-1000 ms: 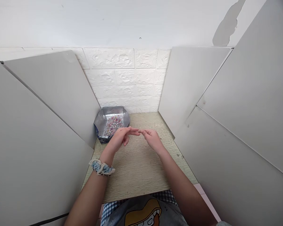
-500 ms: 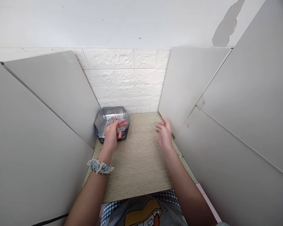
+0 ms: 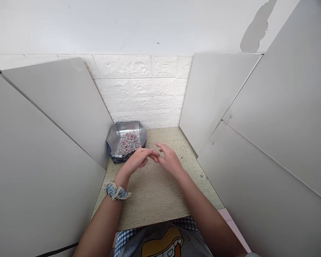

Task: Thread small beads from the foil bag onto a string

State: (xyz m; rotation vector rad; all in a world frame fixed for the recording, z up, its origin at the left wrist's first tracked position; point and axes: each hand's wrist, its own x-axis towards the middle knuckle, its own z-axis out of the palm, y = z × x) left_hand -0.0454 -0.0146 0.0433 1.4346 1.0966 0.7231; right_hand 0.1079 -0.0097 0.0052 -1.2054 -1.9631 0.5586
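My left hand (image 3: 139, 159) is just in front of the bead box, bent at the wrist, with thumb and fingers pressed together. Its fingertips meet those of my right hand (image 3: 169, 160) above the middle of the table. The right hand is curled in a pinch, its index finger raised slightly. Whatever is between the fingers is too small or hidden to make out. Behind the left hand stands an open foil-lined box (image 3: 112, 140), dark on the outside. Inside it lies a spread of small pink, white and red beads (image 3: 130, 141).
The wooden tabletop (image 3: 155, 200) ends close to my lap. Grey panels rise on the left (image 3: 64, 96) and right (image 3: 211, 89), with a white brick-patterned wall (image 3: 144, 87) behind. Tiny bits (image 3: 206, 178) lie at the table's right edge.
My right hand has moved left, and my left hand has come right and nearer to me, off the box. Their fingertips now meet, and more of the beads show.
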